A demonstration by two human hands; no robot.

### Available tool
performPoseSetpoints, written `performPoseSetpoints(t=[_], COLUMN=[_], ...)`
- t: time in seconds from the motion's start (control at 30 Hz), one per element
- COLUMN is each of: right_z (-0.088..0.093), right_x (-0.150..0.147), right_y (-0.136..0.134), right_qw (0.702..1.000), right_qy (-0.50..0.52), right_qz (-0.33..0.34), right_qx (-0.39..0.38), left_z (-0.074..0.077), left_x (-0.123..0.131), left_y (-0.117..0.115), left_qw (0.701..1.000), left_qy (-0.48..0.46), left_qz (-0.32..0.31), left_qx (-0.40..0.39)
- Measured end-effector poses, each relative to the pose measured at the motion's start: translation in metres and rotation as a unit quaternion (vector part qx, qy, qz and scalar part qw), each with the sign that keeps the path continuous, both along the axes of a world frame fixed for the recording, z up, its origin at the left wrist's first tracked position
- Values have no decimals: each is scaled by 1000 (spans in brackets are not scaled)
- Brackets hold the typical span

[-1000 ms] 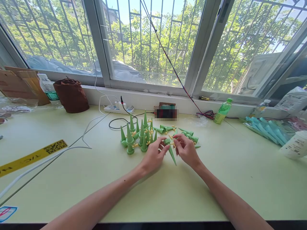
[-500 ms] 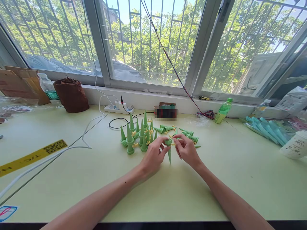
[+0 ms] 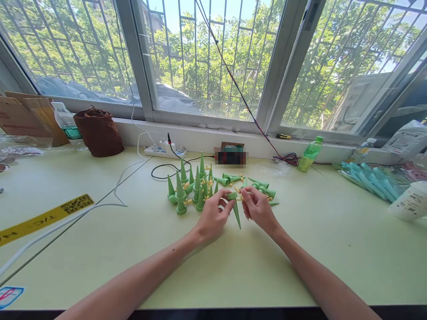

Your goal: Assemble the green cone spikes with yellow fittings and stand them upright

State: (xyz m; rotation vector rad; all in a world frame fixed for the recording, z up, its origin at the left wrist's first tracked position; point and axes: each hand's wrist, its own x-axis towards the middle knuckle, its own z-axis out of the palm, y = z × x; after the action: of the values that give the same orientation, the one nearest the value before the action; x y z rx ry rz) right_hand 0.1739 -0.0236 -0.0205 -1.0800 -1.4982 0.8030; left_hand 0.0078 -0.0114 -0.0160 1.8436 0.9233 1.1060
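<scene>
My left hand (image 3: 216, 211) grips a green plant watering spike (image 3: 236, 211) by its collar, with the point slanting down and to the right. My right hand (image 3: 256, 204) is closed at the collar's right side, thumb and fingertips pinching a small yellow valve (image 3: 239, 199) there; its far end is hidden by the fingers. Left of my hands stands a cluster of green spikes (image 3: 180, 191) with yellow valves, most of them point up. Behind my right hand lie several loose green spikes (image 3: 262, 183), partly covered by it.
A power strip (image 3: 167, 152) with cables sits along the wall. Farther right are a green drink bottle (image 3: 310, 154), teal plastic-wrapped items (image 3: 370, 178) and a white cup (image 3: 410, 202). A brown drawstring bag (image 3: 98, 132) stands at the left, and a white cable (image 3: 66, 218) crosses the table.
The held spike has tilted, its point swinging slightly to the right. My left fingers have shifted a little around the collar; my right hand has barely moved.
</scene>
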Motion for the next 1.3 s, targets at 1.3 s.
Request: performPoseSetpoints(t=[1.3], right_z=[1], right_x=[1], right_y=[1], right_qw=[999], right_qy=[32], right_qz=[-37], right_qx=[-9], left_z=[-2], left_x=[0], left_y=[-3], left_qw=[997], left_qy=[32], left_qz=[17], left_qx=[67])
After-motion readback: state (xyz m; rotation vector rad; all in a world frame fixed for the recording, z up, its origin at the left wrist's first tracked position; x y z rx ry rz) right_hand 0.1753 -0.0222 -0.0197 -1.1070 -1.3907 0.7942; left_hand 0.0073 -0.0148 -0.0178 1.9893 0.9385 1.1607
